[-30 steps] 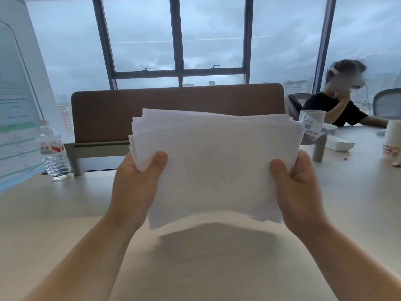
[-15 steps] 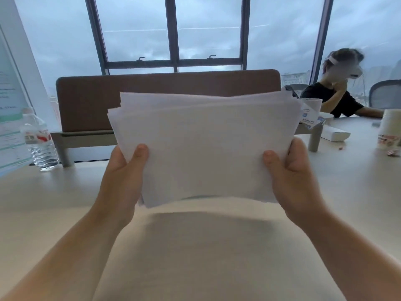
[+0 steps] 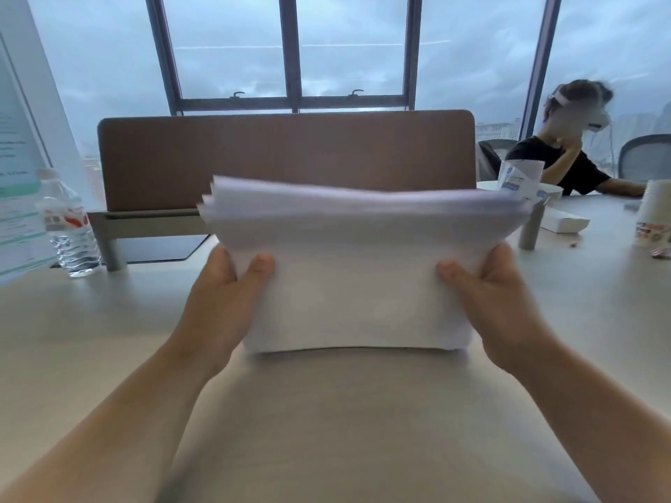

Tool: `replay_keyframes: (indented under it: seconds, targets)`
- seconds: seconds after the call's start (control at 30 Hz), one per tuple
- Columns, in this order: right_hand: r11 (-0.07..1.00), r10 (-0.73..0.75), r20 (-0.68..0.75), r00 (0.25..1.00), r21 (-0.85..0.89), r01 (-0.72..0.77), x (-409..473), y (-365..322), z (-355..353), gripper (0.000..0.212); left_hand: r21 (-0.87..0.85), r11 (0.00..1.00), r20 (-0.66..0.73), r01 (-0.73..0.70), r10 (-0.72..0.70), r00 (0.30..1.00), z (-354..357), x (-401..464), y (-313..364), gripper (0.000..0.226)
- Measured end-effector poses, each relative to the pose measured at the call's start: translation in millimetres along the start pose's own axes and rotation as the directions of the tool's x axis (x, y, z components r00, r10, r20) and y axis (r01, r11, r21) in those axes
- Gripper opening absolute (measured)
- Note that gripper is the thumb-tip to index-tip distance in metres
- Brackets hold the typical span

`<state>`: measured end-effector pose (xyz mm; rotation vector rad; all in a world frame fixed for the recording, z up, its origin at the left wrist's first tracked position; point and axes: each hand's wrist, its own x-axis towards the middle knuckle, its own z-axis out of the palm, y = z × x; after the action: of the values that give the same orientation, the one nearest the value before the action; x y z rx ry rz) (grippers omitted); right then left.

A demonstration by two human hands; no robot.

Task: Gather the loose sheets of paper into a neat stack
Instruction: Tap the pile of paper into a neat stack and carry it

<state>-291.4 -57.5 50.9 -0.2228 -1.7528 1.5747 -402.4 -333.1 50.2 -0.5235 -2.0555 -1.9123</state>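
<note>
Head view: at centre, a stack of white sheets (image 3: 357,281) stands on the table (image 3: 72,339), left hand (image 3: 225,303) gripping its 9 o'clock edge, right hand (image 3: 497,306) its 3 o'clock edge; loosening slightly while tapping should level the fanned top.

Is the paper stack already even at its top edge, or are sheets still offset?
Still offset. At the top left corner of the stack several sheet edges show stepped. Left hand and right hand grip its sides.

White paper stack (image 3: 357,285) upright, lower edge on the table, top edges uneven
</note>
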Motion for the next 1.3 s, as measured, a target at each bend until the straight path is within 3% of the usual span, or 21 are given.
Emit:
replay_keyframes:
  seconds: [0.07, 0.17, 0.27, 0.37, 0.4, 0.47, 0.53, 0.57, 0.63, 0.7, 0.73, 0.87, 0.9, 0.97, 1.07, 1.17, 1.3]
  targets:
    - [0.995, 0.073, 0.043, 0.996, -0.077, -0.07, -2, 11, 2, 0.043, 0.159, 0.987, 0.014, -0.02, 0.018, 1.0, -2, -4, -5, 0.025]
    - [0.991, 0.102, 0.037, 0.994, -0.095, -0.098, 0, 8, 0, 0.032, 0.262, 0.964, -0.08, -0.053, 0.076, 0.994, -5, -3, -2, 0.009]
    - [0.971, 0.228, 0.034, 0.973, 0.063, -0.23, 8, 5, -6, 0.024, 0.116, 0.992, -0.197, 0.046, -0.023, 0.98, -2, -6, 3, 0.01]
    - [0.847, 0.434, 0.158, 0.887, 0.264, -0.461, 10, 5, -8, 0.026, -0.091, 0.981, -0.27, 0.173, -0.191, 0.944, 6, -13, 4, 0.009]
    - [0.784, 0.478, 0.246, 0.843, 0.313, -0.536, 8, 5, -6, 0.029, -0.192, 0.957, -0.236, 0.217, -0.26, 0.936, 9, -13, 4, 0.009]
    - [0.694, 0.534, 0.385, 0.752, 0.309, -0.651, 0, 6, 2, 0.039, -0.314, 0.89, -0.013, 0.329, -0.351, 0.936, 19, -18, 7, 0.015]
    - [0.634, 0.557, 0.465, 0.688, 0.297, -0.714, -9, 7, 16, 0.038, -0.219, 0.868, 0.202, 0.445, -0.405, 0.892, 26, -26, 9, 0.019]
    - [0.619, 0.576, 0.465, 0.673, 0.289, -0.73, -11, 9, 21, 0.033, -0.133, 0.855, 0.295, 0.501, -0.449, 0.844, 28, -30, 10, 0.023]
    - [0.645, 0.622, 0.41, 0.667, 0.216, -0.733, -13, 13, 25, 0.023, 0.018, 0.783, 0.491, 0.621, -0.548, 0.677, 22, -33, 10, 0.033]
    - [0.712, 0.623, 0.35, 0.699, 0.115, -0.692, -11, 14, 19, 0.031, 0.066, 0.701, 0.643, 0.71, -0.574, 0.507, 12, -29, 14, 0.042]
    - [0.743, 0.609, 0.34, 0.717, 0.073, -0.665, -10, 12, 15, 0.036, 0.034, 0.664, 0.661, 0.747, -0.576, 0.481, 7, -26, 15, 0.052]
    - [0.772, 0.594, 0.354, 0.722, 0.001, -0.635, -9, 6, 7, 0.047, -0.22, 0.493, 0.569, 0.842, -0.636, 0.521, -4, -13, 13, 0.089]
    - [0.774, 0.594, 0.356, 0.722, -0.008, -0.633, -9, 6, 8, 0.048, -0.199, 0.522, 0.561, 0.83, -0.634, 0.533, -3, -14, 17, 0.088]
    - [0.792, 0.576, 0.367, 0.73, -0.028, -0.61, -10, 6, 10, 0.05, -0.092, 0.635, 0.51, 0.767, -0.631, 0.584, 2, -19, 19, 0.064]
    - [0.853, 0.493, 0.359, 0.793, -0.021, -0.521, -13, 3, 15, 0.047, 0.052, 0.785, 0.35, 0.618, -0.594, 0.724, 13, -23, 14, 0.029]
    - [0.927, 0.359, 0.279, 0.89, 0.007, -0.376, -21, -3, 20, 0.034, 0.134, 0.913, 0.225, 0.385, -0.406, 0.886, 17, -23, 19, 0.019]
    - [0.997, 0.08, 0.119, 0.99, 0.012, -0.082, -14, -26, 26, 0.026, 0.077, 0.989, 0.143, 0.13, -0.14, 0.98, 15, -16, 47, 0.013]
